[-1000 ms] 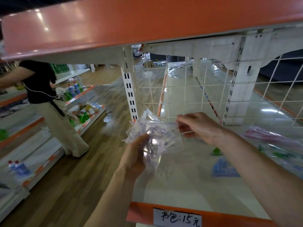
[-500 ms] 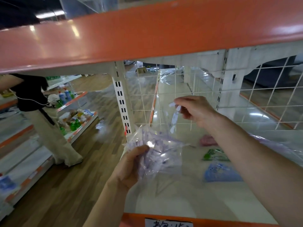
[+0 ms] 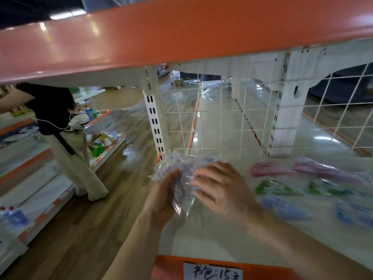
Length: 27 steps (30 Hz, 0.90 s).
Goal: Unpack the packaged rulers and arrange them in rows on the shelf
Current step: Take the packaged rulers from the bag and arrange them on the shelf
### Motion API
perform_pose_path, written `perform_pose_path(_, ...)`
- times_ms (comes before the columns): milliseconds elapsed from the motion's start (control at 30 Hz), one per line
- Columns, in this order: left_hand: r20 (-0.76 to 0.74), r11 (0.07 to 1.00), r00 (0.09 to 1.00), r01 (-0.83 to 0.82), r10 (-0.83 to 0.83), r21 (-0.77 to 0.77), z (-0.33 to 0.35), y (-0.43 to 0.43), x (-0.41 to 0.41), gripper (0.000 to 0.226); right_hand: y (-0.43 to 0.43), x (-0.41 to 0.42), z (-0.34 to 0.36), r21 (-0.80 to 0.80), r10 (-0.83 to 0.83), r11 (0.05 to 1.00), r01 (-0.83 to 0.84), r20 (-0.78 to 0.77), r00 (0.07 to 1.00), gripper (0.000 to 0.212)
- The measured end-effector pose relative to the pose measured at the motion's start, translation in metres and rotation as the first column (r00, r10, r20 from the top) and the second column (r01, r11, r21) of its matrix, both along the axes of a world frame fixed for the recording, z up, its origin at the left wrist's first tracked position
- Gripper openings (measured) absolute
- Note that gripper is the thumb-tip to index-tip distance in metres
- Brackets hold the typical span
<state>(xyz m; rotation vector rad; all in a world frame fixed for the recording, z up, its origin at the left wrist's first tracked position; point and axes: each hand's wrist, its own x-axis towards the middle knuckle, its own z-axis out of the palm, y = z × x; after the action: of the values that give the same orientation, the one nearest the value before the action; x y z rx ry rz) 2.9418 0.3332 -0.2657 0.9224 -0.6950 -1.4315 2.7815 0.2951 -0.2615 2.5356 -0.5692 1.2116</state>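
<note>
A crumpled clear plastic package [image 3: 177,168] with purple rulers inside is held above the left end of the white shelf [image 3: 218,237]. My left hand [image 3: 161,197] grips it from the left and below. My right hand [image 3: 220,186] pinches the wrapper from the right, fingers curled into the plastic. Further right on the shelf lie pink rulers [image 3: 268,169], green rulers [image 3: 276,187] and blue rulers [image 3: 282,208] in rows, blurred, with more wrapped ones [image 3: 331,174] at the far right.
An orange-edged upper shelf [image 3: 181,35] hangs overhead. A white wire grid [image 3: 222,118] backs the shelf, with a slotted upright [image 3: 154,122] at its left. A person in a black top [image 3: 52,110] stands at the stocked shelves on the left. An orange price strip [image 3: 214,269] marks the front edge.
My right hand came down from in front of the wire grid and closed on the package beside my left hand. The view tilted slightly.
</note>
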Motion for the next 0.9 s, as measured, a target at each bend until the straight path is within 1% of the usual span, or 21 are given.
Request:
perform_pose_path(33,0.005,1.0,1.0,-0.003,0.003,0.001,0.002,0.001,-0.001,0.038,0.002,0.001,-0.006,0.001,-0.014,1.0,0.014,-0.04,0.999,0.021)
perform_pose_path(100,0.015,0.999,0.999,-0.043,0.043,0.01,0.001,0.002,0.001,0.025,0.005,0.001,-0.013,0.03,-0.047,0.998,0.05,-0.121,0.992,0.032)
perform_pose_path(133,0.025,0.998,0.997,-0.067,0.067,0.005,0.001,0.001,0.002,0.023,0.006,0.001,-0.014,0.05,-0.054,0.997,0.062,-0.159,0.986,0.038)
perform_pose_path(167,0.044,0.997,0.996,-0.076,0.076,0.002,0.0,0.0,0.002,0.033,0.008,0.0,-0.014,0.07,-0.052,0.995,0.065,-0.18,0.982,0.042)
perform_pose_path(200,0.061,0.997,0.995,-0.081,0.08,0.01,-0.001,0.0,0.002,0.049,0.009,0.0,-0.013,0.091,-0.041,0.994,0.058,-0.178,0.983,0.042)
perform_pose_path(233,0.064,0.996,0.994,-0.089,0.087,0.024,-0.001,0.001,0.002,0.057,0.009,-0.002,-0.01,0.106,-0.023,0.994,0.039,-0.147,0.989,0.037)
perform_pose_path(267,0.058,0.993,0.992,-0.115,0.113,0.037,-0.002,0.001,0.003,0.057,0.006,-0.006,-0.006,0.12,-0.012,0.992,0.024,-0.101,0.995,0.03)
perform_pose_path(300,0.064,0.99,0.989,-0.137,0.135,0.036,-0.004,0.0,0.004,0.053,0.001,-0.011,0.0,0.137,-0.026,0.99,0.034,-0.056,0.998,0.027)
perform_pose_path(333,0.079,0.989,0.987,-0.146,0.143,0.025,-0.005,0.0,0.005,0.046,-0.007,-0.017,0.008,0.154,-0.069,0.985,0.073,-0.029,0.997,0.029)
perform_pose_path(367,0.087,0.989,0.985,-0.149,0.147,0.011,-0.005,0.0,0.004,0.04,-0.016,-0.024,0.015,0.163,-0.12,0.979,0.125,-0.037,0.992,0.033)
perform_pose_path(433,0.075,0.987,0.984,-0.159,0.159,-0.005,-0.006,0.0,0.003,0.034,-0.029,-0.036,0.024,0.211,-0.171,0.958,0.196,-0.132,0.976,0.034)
perform_pose_path(500,0.1,0.989,0.984,-0.144,0.145,-0.013,-0.006,0.0,0.002,0.036,-0.035,-0.043,0.028,0.29,-0.127,0.938,0.191,-0.226,0.966,0.032)
perform_pose_path(633,0.144,0.994,0.984,-0.095,0.102,-0.053,-0.008,0.0,0.0,0.03,-0.029,-0.053,0.025,0.294,-0.133,0.927,0.232,-0.32,0.938,0.021)
perform_pose_path(700,0.132,0.995,0.988,-0.071,0.081,-0.074,-0.009,-0.001,-0.002,0.023,-0.025,-0.062,0.021,0.28,-0.14,0.929,0.241,-0.337,0.931,0.023)
perform_pose_path(767,0.143,0.996,0.989,-0.033,0.045,-0.086,-0.009,-0.008,-0.012,0.017,-0.022,-0.075,0.019,0.312,-0.133,0.917,0.248,-0.348,0.928,0.024)
perform_pose_path(867,0.146,0.995,0.989,-0.003,0.017,-0.097,-0.005,-0.025,-0.023,0.023,-0.021,-0.096,0.025,0.391,-0.164,0.878,0.276,-0.295,0.941,0.019)
perform_pose_path(900,0.139,0.994,0.99,0.028,-0.013,-0.102,-0.003,-0.033,-0.029,0.019,-0.02,-0.107,0.029,0.419,-0.193,0.857,0.3,-0.279,0.941,0.017)
